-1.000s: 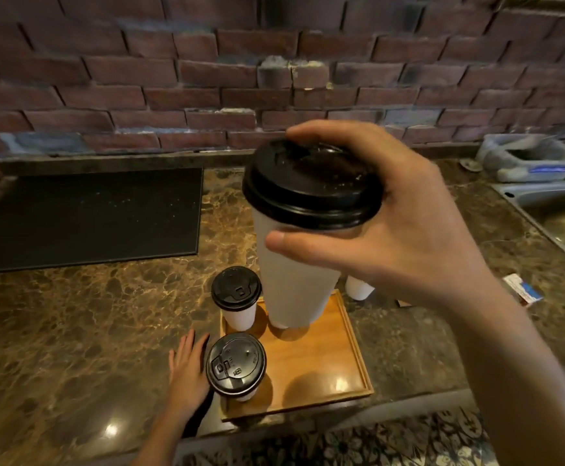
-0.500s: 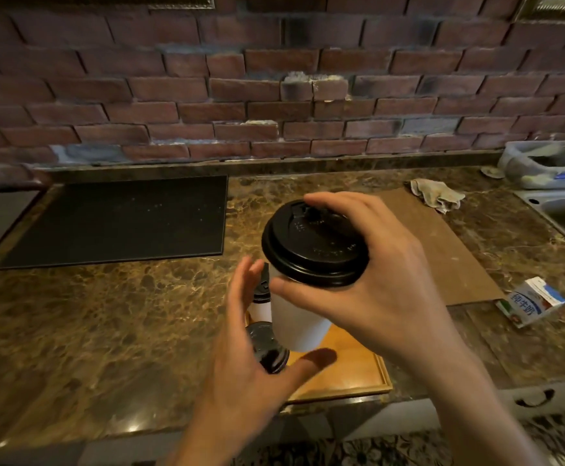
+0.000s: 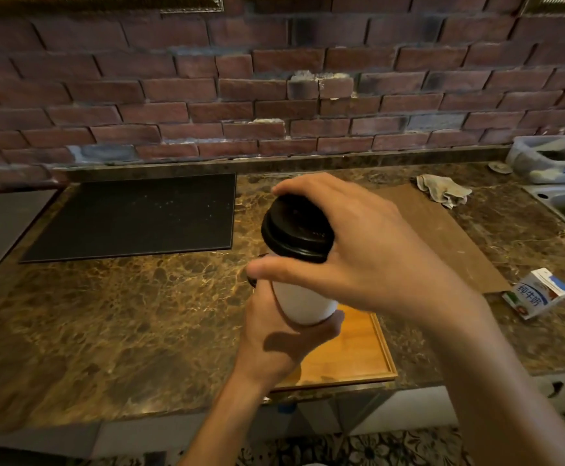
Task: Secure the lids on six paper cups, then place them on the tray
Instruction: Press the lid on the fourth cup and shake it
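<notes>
Here we see a tall white paper cup (image 3: 303,302) held up in the air above the brown marbled stone worktop (image 3: 123,317), clear of it, with both hands on it. The right hand (image 3: 368,260) is closed over the round black plastic lid (image 3: 294,230) from above, thumb across the near side just below the lid's rim and fingers curled over the far edge. The left hand (image 3: 281,338) is wrapped around the cup's lower part from below, gripping it, the thumb coming up on the right side of the base. The cup is upright, tilted a little.

Behind the hands, near the front edge of the worktop, lies a square wooden tray with a raised rim (image 3: 380,351); the hands hide its left part. To the far left lies a flat black rectangular mat (image 3: 133,216). To the right we see a small blue and white milk carton (image 3: 536,292) lying on its side, and a crumpled beige cloth (image 3: 442,193) far right.
</notes>
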The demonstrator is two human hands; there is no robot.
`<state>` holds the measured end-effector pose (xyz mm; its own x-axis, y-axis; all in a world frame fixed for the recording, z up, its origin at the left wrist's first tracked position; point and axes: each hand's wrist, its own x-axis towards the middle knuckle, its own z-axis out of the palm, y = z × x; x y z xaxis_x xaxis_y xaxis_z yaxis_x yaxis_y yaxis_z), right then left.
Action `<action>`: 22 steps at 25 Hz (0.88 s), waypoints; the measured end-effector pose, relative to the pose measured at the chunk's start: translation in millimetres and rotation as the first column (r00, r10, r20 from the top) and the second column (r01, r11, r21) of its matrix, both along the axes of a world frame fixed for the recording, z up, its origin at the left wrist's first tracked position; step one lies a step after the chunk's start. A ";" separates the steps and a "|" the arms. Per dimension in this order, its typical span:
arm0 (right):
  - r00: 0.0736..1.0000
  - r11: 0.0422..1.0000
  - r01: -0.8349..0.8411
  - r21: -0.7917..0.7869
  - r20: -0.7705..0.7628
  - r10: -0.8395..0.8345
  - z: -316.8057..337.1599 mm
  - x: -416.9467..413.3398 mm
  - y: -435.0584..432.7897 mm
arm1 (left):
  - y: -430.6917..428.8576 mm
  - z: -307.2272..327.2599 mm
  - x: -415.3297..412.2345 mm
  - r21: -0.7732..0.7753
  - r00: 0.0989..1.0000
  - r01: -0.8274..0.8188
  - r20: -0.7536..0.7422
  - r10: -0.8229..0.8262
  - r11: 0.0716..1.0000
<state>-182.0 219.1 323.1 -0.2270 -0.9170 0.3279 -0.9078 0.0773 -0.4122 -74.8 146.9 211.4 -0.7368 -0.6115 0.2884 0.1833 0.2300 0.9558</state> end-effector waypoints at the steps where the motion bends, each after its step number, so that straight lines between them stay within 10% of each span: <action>1: 0.995 0.997 -0.072 0.006 0.063 0.071 4.6 -6.1 -4.2 | -4.5 2.4 0.2 0.020 1.000 0.026 0.011 -0.026 0.999; 9: 0.694 0.832 -0.543 -0.112 0.498 0.520 20.5 -36.8 -20.8 | -52.6 18.6 7.8 0.097 0.825 0.543 0.124 -0.551 0.834; 18: 0.974 0.976 0.180 -0.125 0.159 -0.159 2.0 13.0 -44.4 | -28.9 1.0 -9.2 0.099 0.993 -0.073 -0.082 0.081 0.992; 22: 0.999 0.990 -0.009 -0.142 0.031 0.013 1.3 6.1 -43.8 | -42.4 3.2 -1.4 0.108 0.999 0.022 -0.037 -0.018 0.994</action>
